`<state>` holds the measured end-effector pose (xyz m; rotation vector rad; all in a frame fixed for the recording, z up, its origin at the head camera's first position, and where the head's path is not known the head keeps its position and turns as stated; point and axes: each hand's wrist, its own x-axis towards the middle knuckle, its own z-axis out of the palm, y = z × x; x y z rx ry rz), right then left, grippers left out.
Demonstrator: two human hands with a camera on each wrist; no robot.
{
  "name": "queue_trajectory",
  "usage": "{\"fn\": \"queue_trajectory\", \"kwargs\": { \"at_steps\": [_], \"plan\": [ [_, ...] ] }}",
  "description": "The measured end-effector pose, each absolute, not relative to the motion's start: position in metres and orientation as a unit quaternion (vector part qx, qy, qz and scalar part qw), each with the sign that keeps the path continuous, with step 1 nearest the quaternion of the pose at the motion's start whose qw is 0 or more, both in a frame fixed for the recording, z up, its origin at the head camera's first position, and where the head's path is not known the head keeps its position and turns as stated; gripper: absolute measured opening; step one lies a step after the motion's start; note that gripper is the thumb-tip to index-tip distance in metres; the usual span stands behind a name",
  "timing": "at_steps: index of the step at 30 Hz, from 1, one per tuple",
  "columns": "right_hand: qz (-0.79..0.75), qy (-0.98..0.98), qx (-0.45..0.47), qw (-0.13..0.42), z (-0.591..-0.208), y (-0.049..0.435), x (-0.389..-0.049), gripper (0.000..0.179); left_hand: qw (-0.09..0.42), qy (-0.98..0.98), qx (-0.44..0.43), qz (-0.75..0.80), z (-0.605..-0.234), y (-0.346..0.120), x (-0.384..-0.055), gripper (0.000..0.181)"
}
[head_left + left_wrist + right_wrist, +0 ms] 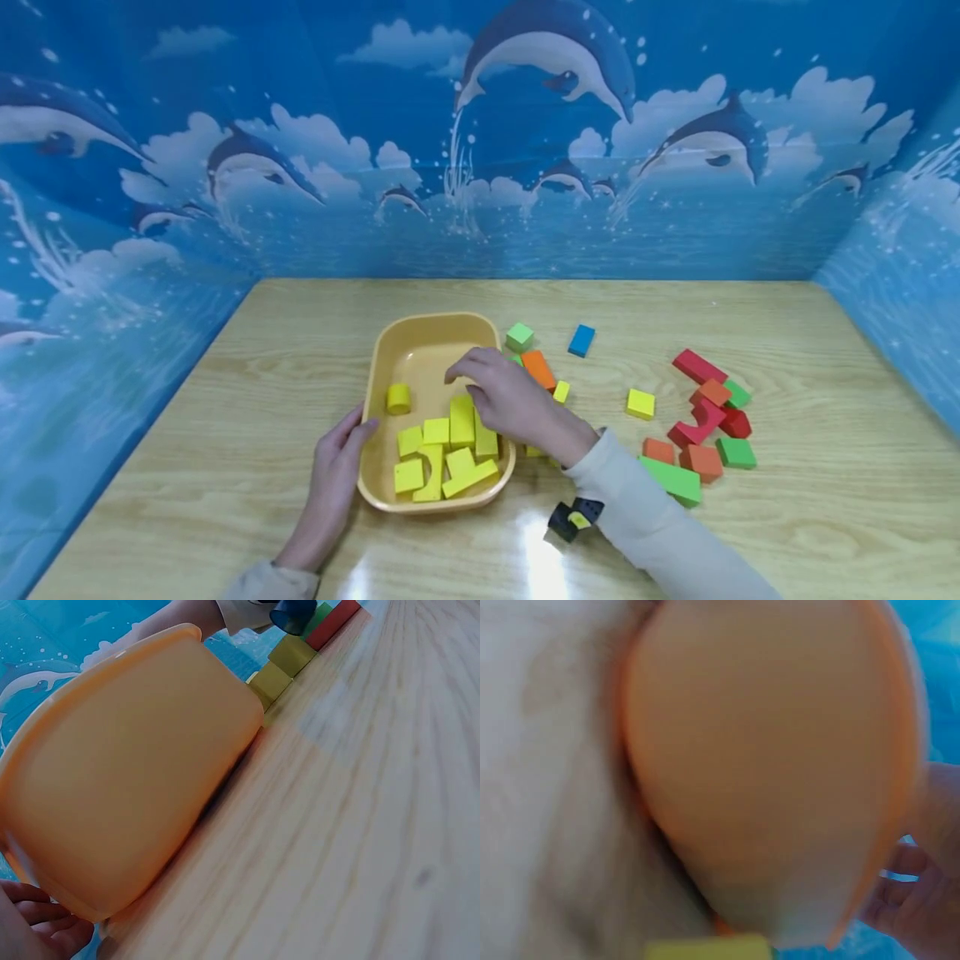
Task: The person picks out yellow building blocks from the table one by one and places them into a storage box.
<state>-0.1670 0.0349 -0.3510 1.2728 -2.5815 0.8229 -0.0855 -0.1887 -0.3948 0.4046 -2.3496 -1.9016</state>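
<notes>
Yellow blocks [462, 421] lie in the tray [423, 358], its left side gripped by the left hand [335, 464]. Above, the right hand [512, 402] hangs loosely bent, apparently empty. I'd call this gathering yellow; next calls for pinching the lone yellow block [641, 404] out on the worktop [300, 350].

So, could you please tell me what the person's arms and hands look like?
The left hand and right hand are gloveless. The left sleeve and right sleeve are plain, pale beige. Beside the latter is a black gadget, perhaps worn.
</notes>
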Motion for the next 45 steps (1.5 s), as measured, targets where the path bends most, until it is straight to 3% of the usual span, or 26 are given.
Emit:
{"fn": "queue_trajectory", "kwargs": {
  "at_steps": [10,13,18,21,27,33,45],
  "plan": [
    [0.305,-0.870,0.375,0.095,-0.334,0.074,-0.173,0.021,0.042,-0.772,0.128,-0.621,-0.395,-0.188,-0.085,0.046],
    [0.287,-0.879,0.379,0.048,-0.333,0.087,-0.167,0.021,0.043,-0.774,0.131,-0.618,-0.395,-0.188,-0.085,0.046],
    [0.220,-0.893,0.380,-0.094,-0.336,0.105,-0.157,0.012,0.045,-0.773,0.134,-0.618,-0.395,-0.190,-0.085,0.046],
    [0.179,-0.899,0.377,-0.134,-0.343,0.107,-0.151,0.030,0.047,-0.771,0.134,-0.621,-0.396,-0.191,-0.085,0.046],
    [0.161,-0.903,0.383,-0.112,-0.353,0.107,-0.147,0.034,0.044,-0.766,0.133,-0.628,-0.396,-0.189,-0.085,0.046],
    [0.169,-0.905,0.370,-0.122,-0.357,0.107,-0.148,0.035,0.039,-0.764,0.131,-0.630,-0.395,-0.189,-0.086,0.047],
    [0.152,-0.901,0.394,-0.098,-0.362,0.107,-0.150,0.024,0.043,-0.762,0.125,-0.635,-0.395,-0.189,-0.086,0.046]
  ]
}}
